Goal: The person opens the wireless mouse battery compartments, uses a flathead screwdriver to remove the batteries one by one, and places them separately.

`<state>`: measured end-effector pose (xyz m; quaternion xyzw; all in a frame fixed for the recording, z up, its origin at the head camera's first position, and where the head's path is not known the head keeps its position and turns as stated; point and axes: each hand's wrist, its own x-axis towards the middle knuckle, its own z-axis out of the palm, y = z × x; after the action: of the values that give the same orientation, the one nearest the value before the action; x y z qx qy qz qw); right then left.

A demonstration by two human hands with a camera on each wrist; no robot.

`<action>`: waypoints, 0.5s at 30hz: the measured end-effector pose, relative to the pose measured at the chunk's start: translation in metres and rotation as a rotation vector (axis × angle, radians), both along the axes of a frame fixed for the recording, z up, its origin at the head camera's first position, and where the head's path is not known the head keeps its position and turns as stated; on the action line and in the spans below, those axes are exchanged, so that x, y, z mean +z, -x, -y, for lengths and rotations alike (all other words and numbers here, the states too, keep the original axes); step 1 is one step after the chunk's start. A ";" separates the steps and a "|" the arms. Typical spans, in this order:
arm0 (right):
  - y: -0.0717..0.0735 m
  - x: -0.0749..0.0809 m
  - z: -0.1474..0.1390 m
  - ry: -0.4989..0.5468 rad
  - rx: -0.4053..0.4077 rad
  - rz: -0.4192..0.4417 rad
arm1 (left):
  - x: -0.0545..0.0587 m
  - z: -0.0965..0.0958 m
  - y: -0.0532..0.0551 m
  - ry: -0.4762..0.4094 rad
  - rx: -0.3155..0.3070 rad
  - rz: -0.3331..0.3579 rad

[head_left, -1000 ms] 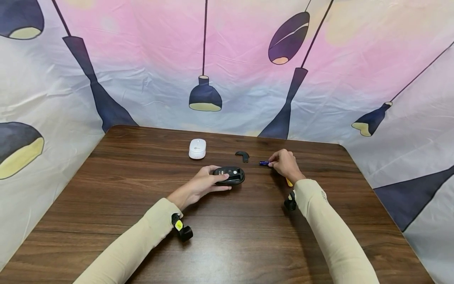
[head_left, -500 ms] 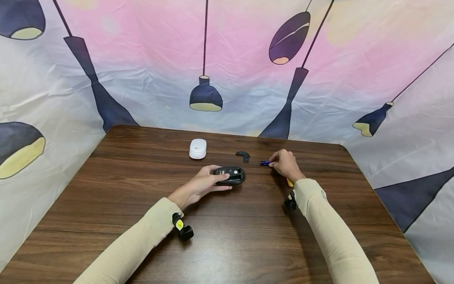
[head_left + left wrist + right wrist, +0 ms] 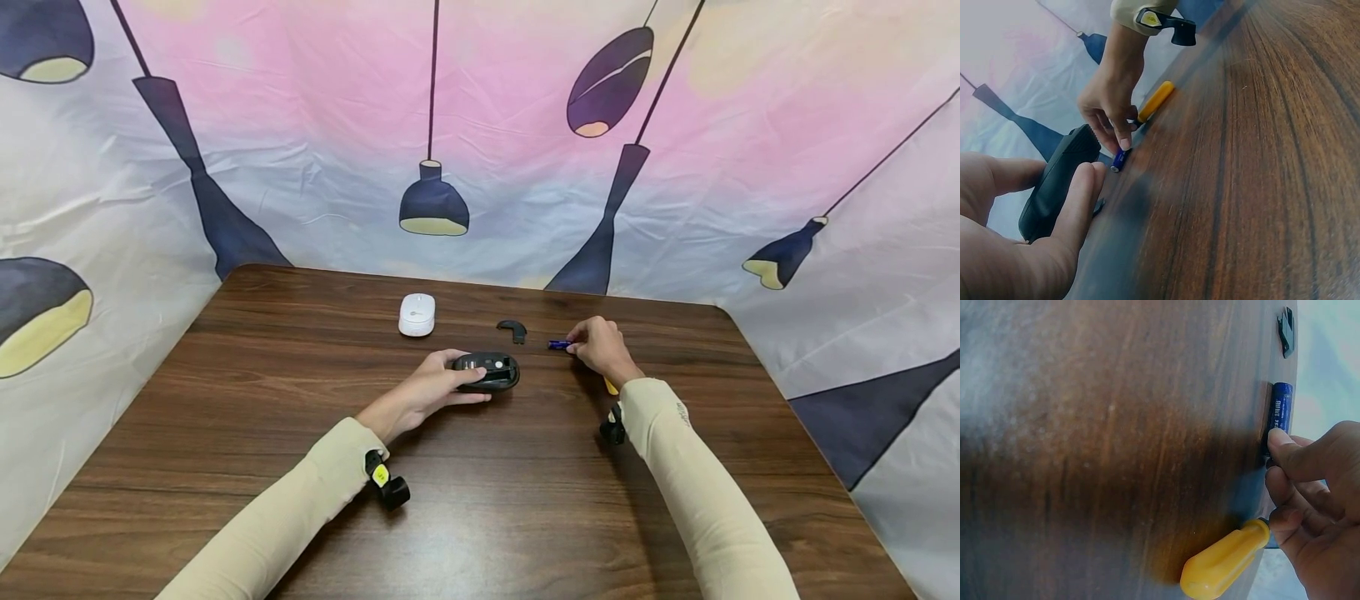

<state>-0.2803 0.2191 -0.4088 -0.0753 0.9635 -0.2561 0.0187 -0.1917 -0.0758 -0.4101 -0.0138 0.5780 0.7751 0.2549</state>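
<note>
My left hand (image 3: 431, 385) grips a black computer mouse (image 3: 495, 360), its underside turned up and an uncovered battery slot showing. My right hand (image 3: 602, 346) pinches one end of a blue battery (image 3: 1281, 403) between thumb and fingertips, low over the table. Close beside the right hand lies a tool with a yellow handle (image 3: 1222, 561); its far end is hidden behind the fingers. Between the hands and farther back lies a curved black battery cover (image 3: 516, 328).
A white mouse (image 3: 417, 315) stands on the brown wooden table (image 3: 480, 500), behind the left hand. Past the table's far edge hangs a cloth (image 3: 337, 167) printed with lamps.
</note>
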 end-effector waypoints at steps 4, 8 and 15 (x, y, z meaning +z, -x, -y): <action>-0.001 0.001 0.000 -0.001 -0.001 0.009 | 0.000 -0.002 0.000 0.006 0.005 -0.003; -0.002 0.003 -0.001 0.002 0.000 0.014 | 0.002 -0.003 0.002 0.018 0.003 -0.013; -0.003 0.005 -0.004 0.019 0.010 0.036 | 0.002 -0.010 0.007 0.060 0.005 -0.036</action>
<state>-0.2773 0.2235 -0.4036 -0.0758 0.9601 -0.2666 0.0368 -0.1992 -0.0658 -0.4086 -0.0091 0.6054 0.7582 0.2419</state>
